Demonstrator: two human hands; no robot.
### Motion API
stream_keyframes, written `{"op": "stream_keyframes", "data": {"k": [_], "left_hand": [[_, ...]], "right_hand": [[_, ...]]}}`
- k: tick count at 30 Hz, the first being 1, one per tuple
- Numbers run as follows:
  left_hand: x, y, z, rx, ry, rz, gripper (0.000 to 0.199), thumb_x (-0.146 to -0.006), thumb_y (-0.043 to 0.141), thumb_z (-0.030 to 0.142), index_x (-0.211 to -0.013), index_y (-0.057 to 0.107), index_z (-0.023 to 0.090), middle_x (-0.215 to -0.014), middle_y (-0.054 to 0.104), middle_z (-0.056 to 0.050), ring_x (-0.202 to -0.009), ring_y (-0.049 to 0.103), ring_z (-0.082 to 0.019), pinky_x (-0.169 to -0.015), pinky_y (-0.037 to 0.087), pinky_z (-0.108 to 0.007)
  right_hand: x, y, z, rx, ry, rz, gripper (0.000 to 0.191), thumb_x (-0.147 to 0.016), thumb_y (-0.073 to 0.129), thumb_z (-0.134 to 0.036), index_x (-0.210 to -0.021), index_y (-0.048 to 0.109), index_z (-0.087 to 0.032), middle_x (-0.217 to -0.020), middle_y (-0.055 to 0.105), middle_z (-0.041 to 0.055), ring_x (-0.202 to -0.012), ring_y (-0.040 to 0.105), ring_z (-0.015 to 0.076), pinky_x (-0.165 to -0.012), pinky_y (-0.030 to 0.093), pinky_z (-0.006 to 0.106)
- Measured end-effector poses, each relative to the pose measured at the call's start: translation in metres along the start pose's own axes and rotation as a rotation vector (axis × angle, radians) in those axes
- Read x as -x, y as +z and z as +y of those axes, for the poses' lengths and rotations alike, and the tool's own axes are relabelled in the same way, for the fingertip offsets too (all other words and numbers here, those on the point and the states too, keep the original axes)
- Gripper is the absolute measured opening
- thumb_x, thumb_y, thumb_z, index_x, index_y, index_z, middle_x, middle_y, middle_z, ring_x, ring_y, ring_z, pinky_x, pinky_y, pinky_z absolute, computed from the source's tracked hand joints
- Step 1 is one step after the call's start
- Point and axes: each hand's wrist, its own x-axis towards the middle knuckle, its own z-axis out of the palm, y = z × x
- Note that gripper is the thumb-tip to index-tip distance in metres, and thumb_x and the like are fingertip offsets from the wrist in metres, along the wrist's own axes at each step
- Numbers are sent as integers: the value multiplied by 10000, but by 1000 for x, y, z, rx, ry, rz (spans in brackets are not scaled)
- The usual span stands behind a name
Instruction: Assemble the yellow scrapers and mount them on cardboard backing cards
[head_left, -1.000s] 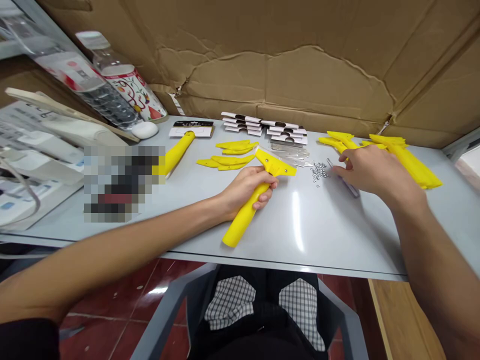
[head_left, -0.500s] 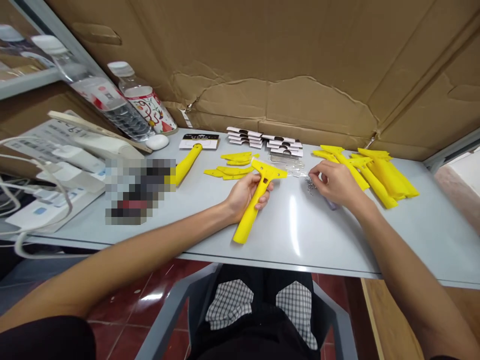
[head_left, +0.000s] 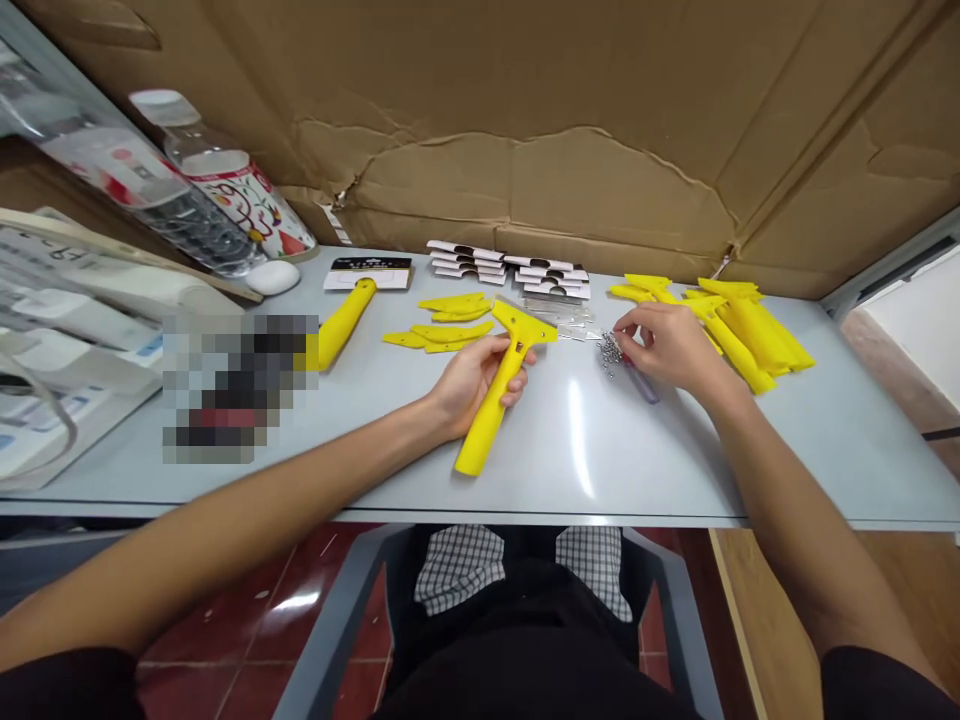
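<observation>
"Currently, which step?"
"Judged: selecting a screw. The right hand (head_left: 667, 343) has bent fingers at the screw pile (head_left: 608, 352); whether it grips one, I cannot tell."
"And the yellow tool (head_left: 484, 425)?"
"Left of the pile, clasped in the left hand (head_left: 461, 390), T-shaped head uppermost."
"Next move's demand?"
"A fine fingertip pinch, tool held steady."

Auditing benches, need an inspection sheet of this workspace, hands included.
Surface: grey tabletop, glare streak
Things: yellow tool in left hand; small metal parts, flat yellow pieces, metal strips, card packs, yellow handles
Clutter: bottles, white oval object, pixelated dark item
Hands: left grips yellow tool; right hand at small metal parts, grasp unclear
Cables: pale cable at left
Surroundings: cardboard behind, grey chair, red floor tiles below
</observation>
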Motion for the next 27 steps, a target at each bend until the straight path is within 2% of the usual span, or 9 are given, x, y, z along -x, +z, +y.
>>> {"op": "stream_keyframes", "data": {"k": [3,6,9,13,18,23,27], "left_hand": [[-3,1,2,4,49,40,66,-1008,572,157,-1034,627,130,-864,703,-56,-519,582,-98,-410,471,-181],[-4,0,1,6,96,61,273,-968,685,77,-1220,605,147,-889,725,-56,-676,689,-127,-622,618,-211],[-4,-1,-2,16,106,16,398,-868,797,14,-1182,608,171,-915,709,-29,-781,716,-137,-771,676,-279],[-2,-2,-8,-22,122,-23,281,-848,820,9,-1044,667,142,-943,669,-9,-800,705,-128,-751,697,-301],[-2,0,-9,-73,152,18,320,-886,848,76,-1157,703,164,-1058,718,-37,-808,763,-146,-678,672,-262],[-1,5,-6,-150,144,84,92,-1018,697,120,-1108,708,139,-1086,753,-88,-729,763,-150,-601,645,-260],[2,5,-8,-231,183,79,56,-1016,681,118,-1061,714,125,-1088,745,-90,-726,745,-138,-573,636,-242]], "right_hand": [[-1,-2,2,-3,33,-59,161,-958,638,-292,-940,780,-220,-892,784,59,-724,638,208,-725,453,362],[0,-5,4,27,84,-106,159,-949,658,-303,-957,797,-225,-847,774,52,-723,651,209,-712,445,361],[1,-8,5,23,106,-189,169,-941,677,-320,-989,807,-224,-846,772,53,-735,668,214,-707,458,368],[1,-9,10,-3,120,-279,157,-924,703,-326,-1000,799,-227,-828,770,46,-739,674,215,-719,492,388],[0,-12,17,-1,173,-354,179,-882,717,-304,-1032,795,-245,-841,768,25,-766,684,215,-741,517,397],[0,-19,25,85,241,-380,160,-863,728,-283,-1003,801,-263,-846,772,27,-793,685,235,-731,520,404],[3,-24,23,92,231,-338,117,-889,729,-279,-973,807,-255,-858,782,36,-775,681,230,-722,517,403]]}}
